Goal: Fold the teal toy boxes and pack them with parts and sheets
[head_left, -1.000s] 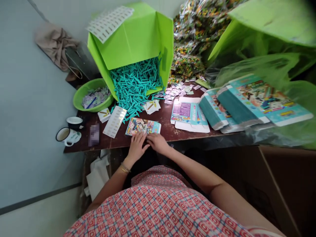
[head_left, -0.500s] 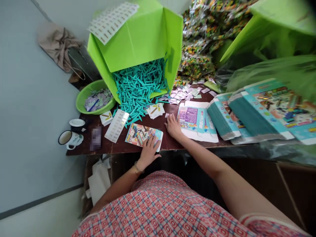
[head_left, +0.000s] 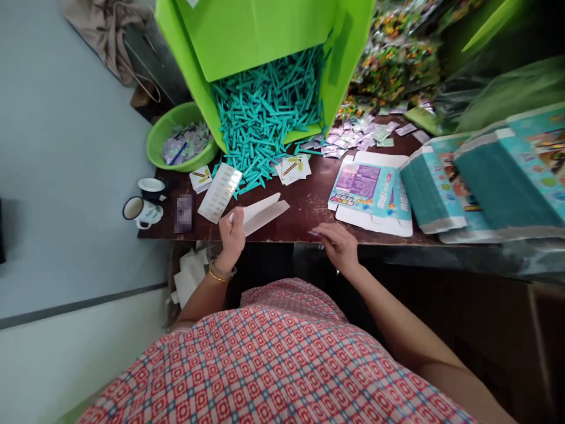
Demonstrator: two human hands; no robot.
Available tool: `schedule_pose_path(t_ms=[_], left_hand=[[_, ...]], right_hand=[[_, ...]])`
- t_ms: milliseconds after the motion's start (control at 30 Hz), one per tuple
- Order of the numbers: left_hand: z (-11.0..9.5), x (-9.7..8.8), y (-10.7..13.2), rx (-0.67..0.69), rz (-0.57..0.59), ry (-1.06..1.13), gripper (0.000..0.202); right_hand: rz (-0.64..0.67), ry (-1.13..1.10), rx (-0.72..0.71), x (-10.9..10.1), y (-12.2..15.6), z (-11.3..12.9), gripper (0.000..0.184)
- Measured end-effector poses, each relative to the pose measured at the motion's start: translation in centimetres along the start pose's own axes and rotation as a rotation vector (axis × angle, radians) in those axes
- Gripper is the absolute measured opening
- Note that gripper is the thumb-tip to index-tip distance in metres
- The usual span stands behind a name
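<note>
My left hand [head_left: 232, 235] is closed around a small carton [head_left: 260, 213] at the table's front edge. The carton's pale inside shows, and its open end points right. Pinched in the fingertips of my right hand [head_left: 341, 244] is a small pale sachet [head_left: 313, 232], a short way right of the carton. Flattened turquoise and purple cartons [head_left: 359, 185] lie beyond my right hand. Past the carton, teal sticks [head_left: 265, 118] spill from a green bin [head_left: 256, 41]. A pile of printed cards [head_left: 293, 168] and a shiny sticker sheet [head_left: 219, 193] lie in front of them.
Loose sachets [head_left: 353, 136] are scattered right of the bin. A green basin [head_left: 154, 147] holds more sachets and a blue stick. An enamel mug [head_left: 140, 212] and a pixelated dark item [head_left: 183, 213] are at left. Stacked cartons [head_left: 507, 182] fill the right side.
My left hand has picked up the carton that lay flat under it; its end now gapes. My right hand has drawn back toward the front edge with a sachet. The view has shifted.
</note>
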State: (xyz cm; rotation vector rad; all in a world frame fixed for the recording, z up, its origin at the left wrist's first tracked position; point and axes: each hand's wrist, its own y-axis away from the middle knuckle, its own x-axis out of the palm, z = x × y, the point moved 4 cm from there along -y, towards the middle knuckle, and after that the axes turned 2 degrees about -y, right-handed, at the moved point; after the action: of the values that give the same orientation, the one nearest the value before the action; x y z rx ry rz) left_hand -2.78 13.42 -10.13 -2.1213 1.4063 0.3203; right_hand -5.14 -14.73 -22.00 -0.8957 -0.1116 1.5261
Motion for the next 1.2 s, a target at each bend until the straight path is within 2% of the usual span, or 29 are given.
schedule_pose_path(t_ms=[33,100,133,167,233,300,333,400,467,500,633,733,833,1000,1100,1200], left_hand=[[-0.4,0.2,0.2,0.013,0.032,0.007,0.072],[-0.9,0.5,0.7,0.035,0.082,0.003,0.071],[-0.8,0.3,0.8,0.029,0.076,-0.007,0.07],[-0.5,-0.2,0.8,0.008,0.043,-0.021,0.069],[0.6,-1.9,0.6,-0.058,-0.085,-0.043,0.066],[1.9,-3.7,0.6,-0.096,-0.203,-0.043,0.063],[2.3,-4.4,0.7,-0.096,-0.228,-0.032,0.063],[2.9,-5.0,1.2,-0.084,-0.216,-0.005,0.062],[2.8,-4.7,2.1,-0.063,-0.16,0.019,0.063],[2.5,-4.4,2.6,-0.044,-0.125,0.032,0.063],[1.2,-2.9,4.2,0.061,0.022,0.073,0.067],[1.1,-2.3,4.5,0.065,0.079,0.067,0.068],[1.4,-2.2,4.2,0.067,0.078,0.096,0.067],[2.4,-2.7,2.9,0.014,-0.013,0.155,0.07],[2.8,-3.1,2.4,-0.037,-0.084,0.147,0.07],[3.3,-3.4,2.1,-0.064,-0.138,0.137,0.069]], right_hand=[[-0.05,-0.033,-0.051,0.3,-1.8,2.0,0.029],[-0.038,-0.103,-0.266,1.8,-5.3,5.6,0.028],[-0.017,-0.128,-0.346,2.6,-7.0,6.5,0.027],[-0.012,-0.141,-0.368,3.3,-8.6,6.5,0.027],[-0.07,-0.114,-0.224,4.3,-11.8,3.6,0.031],[-0.091,-0.007,0.034,5.1,-14.5,-1.7,0.037],[-0.022,0.075,0.126,5.8,-15.5,-4.4,0.038],[0.22,0.271,0.219,7.5,-16.8,-8.9,0.04],[0.426,0.41,0.23,9.1,-17.1,-11.8,0.044],[0.482,0.446,0.221,9.7,-17.0,-12.7,0.044],[0.515,0.513,0.202,10.5,-16.3,-14.3,0.04],[0.487,0.557,0.231,10.2,-16.2,-14.9,0.037],[0.442,0.577,0.248,9.5,-16.0,-14.5,0.034],[0.31,0.529,0.229,8.3,-15.7,-12.7,0.028],[0.25,0.494,0.236,7.4,-16.5,-12.4,0.029],[0.154,0.354,0.25,5.3,-17.9,-11.8,0.035]])
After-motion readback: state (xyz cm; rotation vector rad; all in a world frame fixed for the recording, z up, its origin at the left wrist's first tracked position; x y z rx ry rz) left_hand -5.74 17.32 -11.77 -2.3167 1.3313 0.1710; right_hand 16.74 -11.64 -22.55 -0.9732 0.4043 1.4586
